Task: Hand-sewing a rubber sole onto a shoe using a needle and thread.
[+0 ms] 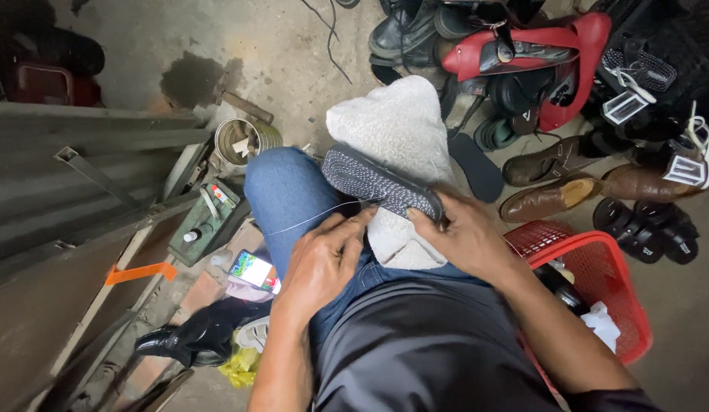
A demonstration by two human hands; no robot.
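Hands, left [321,255] and right [463,233], on knitted shoe [381,183] (thread [305,220] taut)

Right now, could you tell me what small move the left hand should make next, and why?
Probably draw the thin pale thread further out to the side until taut: the left hand pinches it beside the dark knitted shoe, which the right hand steadies on the white fleecy cloth.

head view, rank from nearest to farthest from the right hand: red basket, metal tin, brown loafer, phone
From the right hand:
1. red basket, just beside the wrist
2. brown loafer, on the floor beyond the basket
3. phone, across the lap, left side
4. metal tin, far upper left
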